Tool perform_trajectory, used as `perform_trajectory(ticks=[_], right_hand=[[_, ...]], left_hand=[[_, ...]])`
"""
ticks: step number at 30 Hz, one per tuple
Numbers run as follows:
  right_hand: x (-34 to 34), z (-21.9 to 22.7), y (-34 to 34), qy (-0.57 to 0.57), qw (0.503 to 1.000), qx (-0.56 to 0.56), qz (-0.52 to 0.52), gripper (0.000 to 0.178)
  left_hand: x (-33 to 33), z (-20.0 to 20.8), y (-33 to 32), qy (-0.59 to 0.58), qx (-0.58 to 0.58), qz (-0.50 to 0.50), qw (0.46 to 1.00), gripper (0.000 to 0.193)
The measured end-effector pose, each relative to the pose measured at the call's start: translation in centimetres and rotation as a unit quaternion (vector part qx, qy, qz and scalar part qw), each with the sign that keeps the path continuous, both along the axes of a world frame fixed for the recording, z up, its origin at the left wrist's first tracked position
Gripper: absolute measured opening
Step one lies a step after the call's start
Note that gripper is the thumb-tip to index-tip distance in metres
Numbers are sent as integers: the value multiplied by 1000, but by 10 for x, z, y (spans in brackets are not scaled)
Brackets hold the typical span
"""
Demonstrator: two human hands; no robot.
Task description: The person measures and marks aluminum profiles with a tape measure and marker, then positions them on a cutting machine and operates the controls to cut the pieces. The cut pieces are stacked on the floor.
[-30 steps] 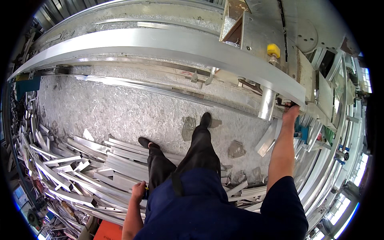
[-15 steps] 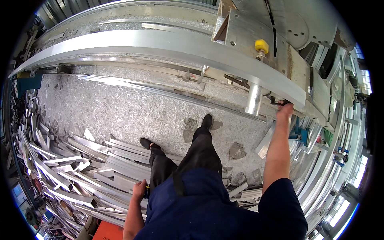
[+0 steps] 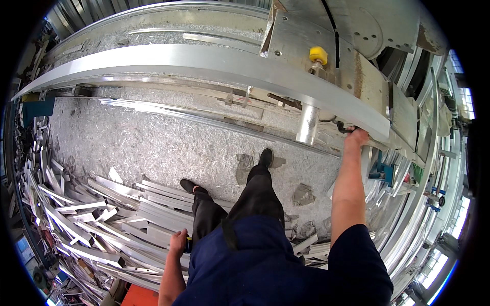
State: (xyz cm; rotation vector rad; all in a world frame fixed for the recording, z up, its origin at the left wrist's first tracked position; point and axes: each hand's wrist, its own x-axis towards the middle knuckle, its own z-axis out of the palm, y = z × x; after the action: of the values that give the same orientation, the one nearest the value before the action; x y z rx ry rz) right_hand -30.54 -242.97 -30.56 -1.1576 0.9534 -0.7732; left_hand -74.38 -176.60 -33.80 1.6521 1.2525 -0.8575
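A person stands on a floor (image 3: pixel 153 148) thick with metal shavings, at a long saw bench. A long aluminium bar (image 3: pixel 204 64) lies along the bench, reaching past the saw head with its yellow knob (image 3: pixel 318 54). The right hand (image 3: pixel 356 136), arm stretched straight out, has its grip clenched at the bar's near end, apparently on a dark handle; the view there is poor. Steady, even pressure with the bar flat would suit. The left hand (image 3: pixel 178 240) hangs by the hip, seemingly holding a small dark thing.
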Motion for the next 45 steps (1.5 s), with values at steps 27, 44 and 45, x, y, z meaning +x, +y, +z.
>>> perform_trajectory(ticks=[27, 44, 45], right_hand=[[7, 2, 4, -1, 957, -265, 115, 37], [-4, -44, -54, 155, 829, -517, 148, 43], [2, -39, -45, 94, 881, -437, 153, 42]], left_hand=[[28, 6, 3, -21, -1, -36, 999, 45], [59, 25, 27, -31, 12, -1, 999, 48], [56, 24, 28, -33, 12, 4, 999, 48]])
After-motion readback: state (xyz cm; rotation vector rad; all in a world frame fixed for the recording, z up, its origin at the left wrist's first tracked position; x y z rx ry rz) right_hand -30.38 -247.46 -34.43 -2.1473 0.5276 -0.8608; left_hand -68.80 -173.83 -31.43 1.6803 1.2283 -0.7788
